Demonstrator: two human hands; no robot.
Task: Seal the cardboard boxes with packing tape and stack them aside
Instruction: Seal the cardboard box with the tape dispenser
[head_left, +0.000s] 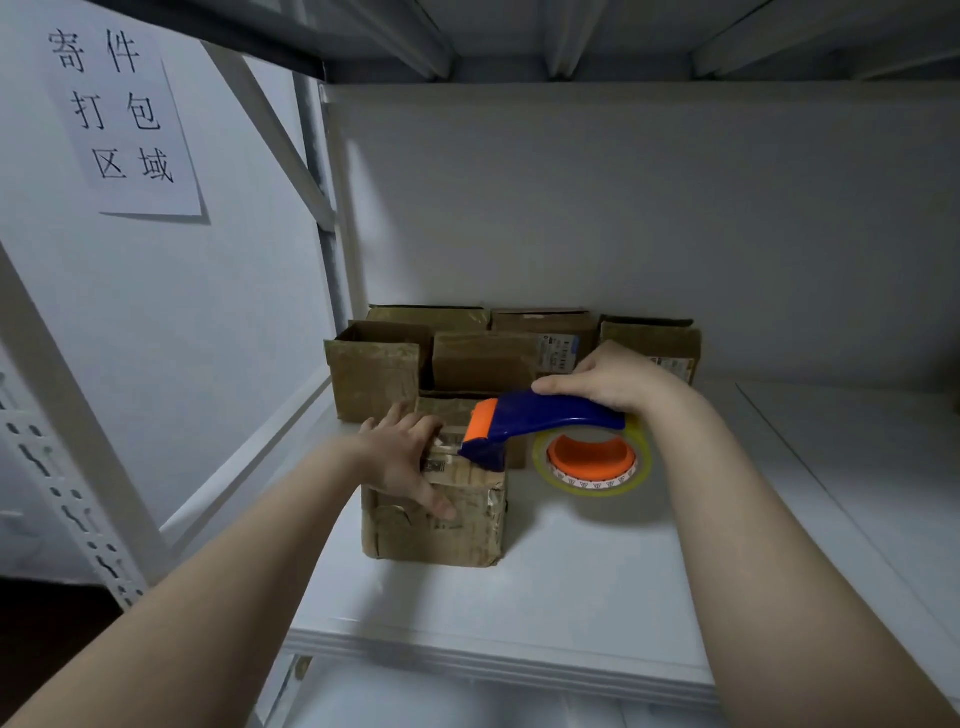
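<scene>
While our left hand presses flat, fingers straight, on the front box on the shelf, our right hand grips the single tape dispenser at that box's top, so we judge sealing underway, next needing a steady pull along the seam; at least five boxes wait behind.

Front box: brown cardboard, matt, creased and scuffed (glossy clear film covers parts of its faces). Rear boxes: the same matt cardboard, some with shiny taped patches. Tape dispenser: smooth, glossy blue plastic with an orange plastic hub. Tape roll: clear, yellowish, glossy film. Shelf: smooth white board, low sheen. Upright: white-painted perforated metal. Sign: matt white paper.
</scene>
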